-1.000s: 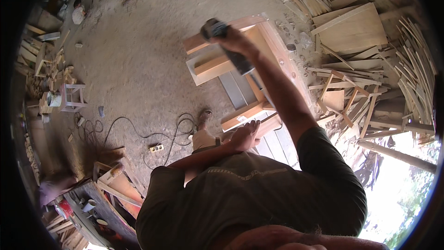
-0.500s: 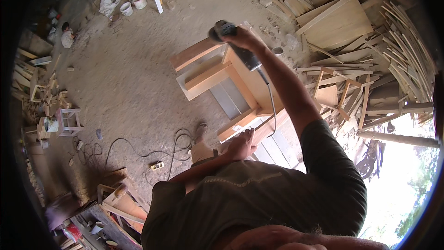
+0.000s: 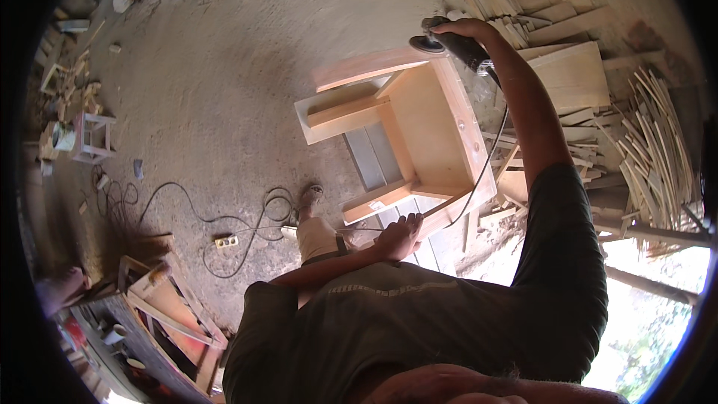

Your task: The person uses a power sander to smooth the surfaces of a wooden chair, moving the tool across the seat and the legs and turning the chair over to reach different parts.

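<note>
My right hand is wrapped around a dark angle grinder fitted with a round disc. The disc is at the far corner of a pale wooden furniture frame, against or just over the far rail; I cannot tell whether they touch. My left hand is closed over the frame's near rail, close to my body, its fingers curled. From the grinder a black cord hangs over the frame's right side and runs down towards my left hand.
Under the frame are grey slats. The cord lies in loops near my foot, beside a power strip. Wood offcuts are heaped at right. A small stool stands left, a wooden bench lower left.
My right hand has carried the grinder to the right, from over the far-left rail to the frame's far right corner. My left hand stays at the near rail. The view has shifted.
</note>
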